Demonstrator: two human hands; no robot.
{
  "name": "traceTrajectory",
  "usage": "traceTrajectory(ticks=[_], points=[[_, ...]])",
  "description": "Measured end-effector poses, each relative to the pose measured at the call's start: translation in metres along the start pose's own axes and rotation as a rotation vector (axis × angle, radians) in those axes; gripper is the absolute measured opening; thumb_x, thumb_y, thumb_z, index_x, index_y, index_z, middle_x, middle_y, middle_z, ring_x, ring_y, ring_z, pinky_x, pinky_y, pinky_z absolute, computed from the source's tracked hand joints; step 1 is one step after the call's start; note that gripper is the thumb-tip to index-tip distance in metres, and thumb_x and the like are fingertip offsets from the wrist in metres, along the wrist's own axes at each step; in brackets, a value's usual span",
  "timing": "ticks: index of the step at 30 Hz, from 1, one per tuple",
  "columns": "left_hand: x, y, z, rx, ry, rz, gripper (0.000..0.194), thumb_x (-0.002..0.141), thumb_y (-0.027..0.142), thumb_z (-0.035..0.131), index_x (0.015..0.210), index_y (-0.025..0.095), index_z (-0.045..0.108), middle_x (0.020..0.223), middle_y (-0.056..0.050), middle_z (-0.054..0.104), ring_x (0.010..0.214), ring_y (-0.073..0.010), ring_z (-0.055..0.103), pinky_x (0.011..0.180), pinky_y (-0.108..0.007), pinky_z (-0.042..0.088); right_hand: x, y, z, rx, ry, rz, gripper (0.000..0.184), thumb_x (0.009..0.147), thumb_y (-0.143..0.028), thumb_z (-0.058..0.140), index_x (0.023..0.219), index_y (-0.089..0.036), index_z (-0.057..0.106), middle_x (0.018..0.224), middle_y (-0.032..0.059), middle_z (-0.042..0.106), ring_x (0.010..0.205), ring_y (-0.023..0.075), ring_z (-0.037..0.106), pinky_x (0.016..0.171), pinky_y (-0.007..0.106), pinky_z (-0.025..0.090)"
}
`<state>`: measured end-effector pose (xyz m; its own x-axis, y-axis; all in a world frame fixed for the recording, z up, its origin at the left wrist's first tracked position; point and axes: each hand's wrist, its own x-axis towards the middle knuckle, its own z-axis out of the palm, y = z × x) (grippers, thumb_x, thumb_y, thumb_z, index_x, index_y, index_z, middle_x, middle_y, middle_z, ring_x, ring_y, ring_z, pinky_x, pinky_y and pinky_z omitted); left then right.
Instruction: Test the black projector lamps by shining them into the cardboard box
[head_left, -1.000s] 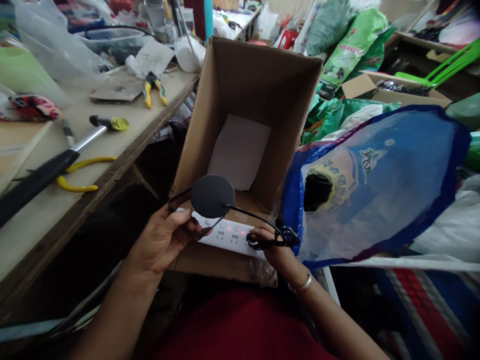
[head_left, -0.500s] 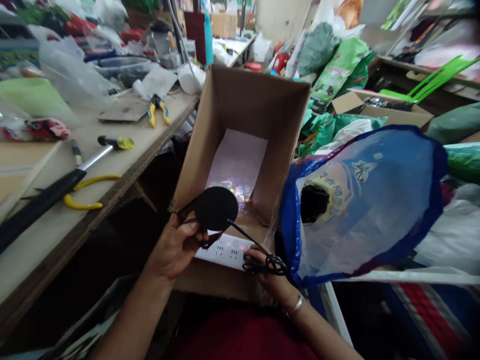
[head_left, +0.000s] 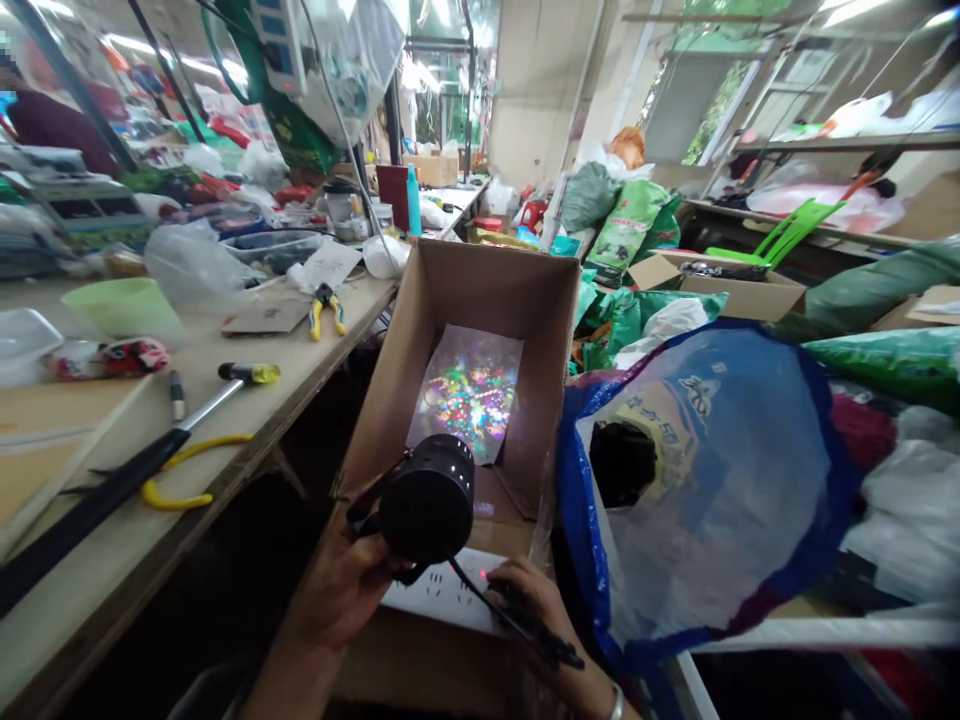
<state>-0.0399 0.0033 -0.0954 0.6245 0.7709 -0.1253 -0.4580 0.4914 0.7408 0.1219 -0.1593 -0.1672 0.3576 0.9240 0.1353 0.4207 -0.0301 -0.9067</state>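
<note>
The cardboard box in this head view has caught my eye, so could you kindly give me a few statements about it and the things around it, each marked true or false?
The left hand grips a black cylindrical light. True.

The sheet of paper in the cardboard box is plain white. False: a patch of multicoloured light spots falls on it.

The right hand holds a black cord. True.

The yellow-handled pliers lie inside the box. False: they lie on the workbench to the left of the box.
</note>
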Motion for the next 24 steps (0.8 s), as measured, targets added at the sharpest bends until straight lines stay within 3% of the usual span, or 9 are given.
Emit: traceTrajectory(ticks=[5, 8, 11, 16, 19, 24], points=[[-0.003, -0.002, -0.001, 0.013, 0.002, -0.014, 0.036, 0.062, 0.014, 0.079, 0.094, 0.021, 0.064, 0.074, 0.003, 0.063, 0.052, -0.0065, 0.052, 0.049, -0.017, 0.050, -0.001, -0.002, 0.000, -0.062, -0.011, -0.004, 0.021, 0.089, -0.027, 0.048, 0.093, -0.018, 0.067, 0.088, 0.0084, 0.057, 0.079, 0.0188, 0.058, 0.071, 0.028, 0.046], [-0.005, -0.003, 0.000, 0.023, -0.009, -0.026, 0.030, 0.063, 0.015, 0.078, 0.089, 0.019, 0.065, 0.075, 0.002, 0.063, 0.055, -0.0078, 0.054, 0.050, -0.017, 0.050, 0.000, 0.000, 0.000, -0.076, -0.034, 0.019, 0.022, 0.089, -0.029, 0.050, 0.091, -0.019, 0.069, 0.086, 0.0076, 0.058, 0.077, 0.0178, 0.058, 0.069, 0.026, 0.046], [-0.006, -0.005, 0.001, 0.027, -0.029, -0.026, 0.022, 0.063, 0.016, 0.078, 0.080, 0.017, 0.064, 0.067, 0.002, 0.060, 0.053, -0.0078, 0.053, 0.049, -0.017, 0.049, 0.001, 0.013, 0.002, -0.084, -0.017, -0.012, 0.020, 0.087, -0.030, 0.053, 0.089, -0.020, 0.070, 0.085, 0.0070, 0.058, 0.076, 0.0170, 0.058, 0.068, 0.025, 0.046], [-0.006, -0.011, 0.000, 0.104, -0.036, -0.025, 0.030, 0.064, 0.016, 0.076, 0.092, 0.020, 0.065, 0.061, 0.004, 0.057, 0.050, -0.0072, 0.051, 0.050, -0.019, 0.046, 0.003, 0.034, 0.009, -0.048, 0.048, 0.007, 0.017, 0.079, -0.031, 0.061, 0.081, -0.019, 0.073, 0.079, 0.0057, 0.059, 0.071, 0.0174, 0.059, 0.065, 0.025, 0.044], [-0.006, -0.018, -0.002, 0.260, -0.074, 0.010, 0.033, 0.069, 0.019, 0.073, 0.101, 0.021, 0.063, 0.063, 0.004, 0.056, 0.054, -0.0090, 0.052, 0.052, -0.021, 0.046, 0.005, 0.034, 0.008, 0.001, 0.095, 0.055, 0.018, 0.077, -0.032, 0.063, 0.074, -0.016, 0.071, 0.075, 0.0056, 0.059, 0.068, 0.0180, 0.058, 0.062, 0.026, 0.043], [-0.012, -0.034, -0.004, 0.770, -0.064, 0.101, 0.044, 0.077, 0.020, 0.064, 0.120, 0.020, 0.056, 0.066, 0.004, 0.057, 0.061, -0.0116, 0.054, 0.057, -0.021, 0.045, 0.004, 0.016, -0.006, 0.104, 0.225, 0.184, 0.029, 0.088, -0.040, 0.051, 0.072, -0.017, 0.060, 0.067, 0.0017, 0.057, 0.063, 0.0160, 0.055, 0.058, 0.025, 0.044]])
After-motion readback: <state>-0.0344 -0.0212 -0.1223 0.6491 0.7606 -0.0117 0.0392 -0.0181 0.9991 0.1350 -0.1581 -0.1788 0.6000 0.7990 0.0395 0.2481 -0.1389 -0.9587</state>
